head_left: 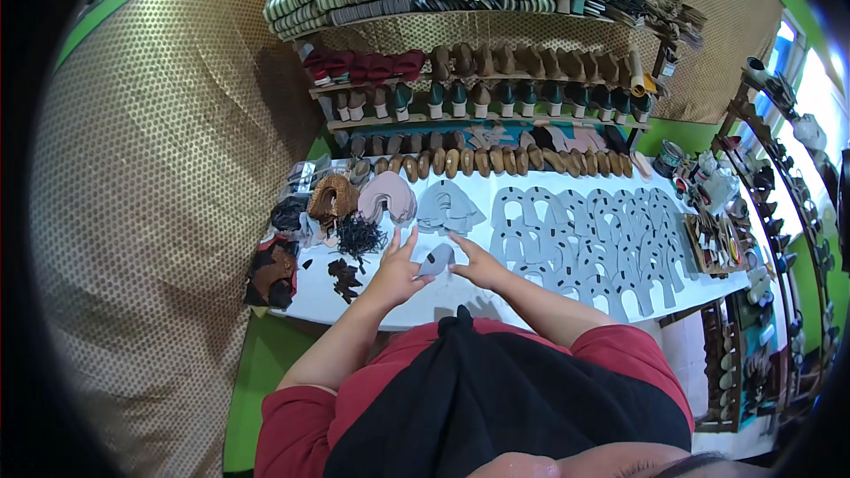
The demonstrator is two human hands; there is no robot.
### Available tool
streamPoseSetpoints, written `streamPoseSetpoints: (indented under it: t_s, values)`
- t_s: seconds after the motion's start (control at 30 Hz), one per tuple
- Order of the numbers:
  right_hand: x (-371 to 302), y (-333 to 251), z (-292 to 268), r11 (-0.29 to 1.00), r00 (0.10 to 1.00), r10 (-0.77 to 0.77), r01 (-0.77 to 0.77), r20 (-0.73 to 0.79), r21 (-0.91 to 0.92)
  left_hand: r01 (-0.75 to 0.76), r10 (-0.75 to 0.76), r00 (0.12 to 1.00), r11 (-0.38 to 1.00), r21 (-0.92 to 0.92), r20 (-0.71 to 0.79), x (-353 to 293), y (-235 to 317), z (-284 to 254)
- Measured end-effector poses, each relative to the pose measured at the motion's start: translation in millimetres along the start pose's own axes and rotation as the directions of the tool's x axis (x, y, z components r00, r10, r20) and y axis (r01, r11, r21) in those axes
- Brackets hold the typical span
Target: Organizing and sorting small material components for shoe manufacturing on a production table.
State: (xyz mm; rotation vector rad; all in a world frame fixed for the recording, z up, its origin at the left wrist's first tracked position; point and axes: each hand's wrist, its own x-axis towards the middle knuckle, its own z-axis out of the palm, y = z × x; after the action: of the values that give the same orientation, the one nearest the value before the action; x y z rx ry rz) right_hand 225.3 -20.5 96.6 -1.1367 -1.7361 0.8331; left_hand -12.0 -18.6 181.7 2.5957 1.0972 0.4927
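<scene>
Left hand's (396,275) grip closed on grey piece (437,259) above table (310,301); right hand's (479,267) fingers spread beside it. Tabbed cutouts (611,230) in rows looked done; grey stack (445,202) seemed left.

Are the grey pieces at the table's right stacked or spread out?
Spread out: the grey pieces lie in overlapping rows across the table, with white showing through many arches.
</scene>
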Motion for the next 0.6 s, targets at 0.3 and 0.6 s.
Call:
streamPoseSetpoints:
  t_s: [0.3, 0.6]
  values:
    - [48, 10, -6, 0.909, 0.873, 0.383, -0.415, 0.303, 0.047, 0.577, -0.487, 0.736, 0.09, -0.812, 0.469, -12, -70, 68]
    - [51, 110, 76, 0.78, 0.941, 0.334, -0.244, 0.053, -0.576, 0.781, -0.893, 0.451, 0.4, -0.48, -0.01, -73, -148, 134]
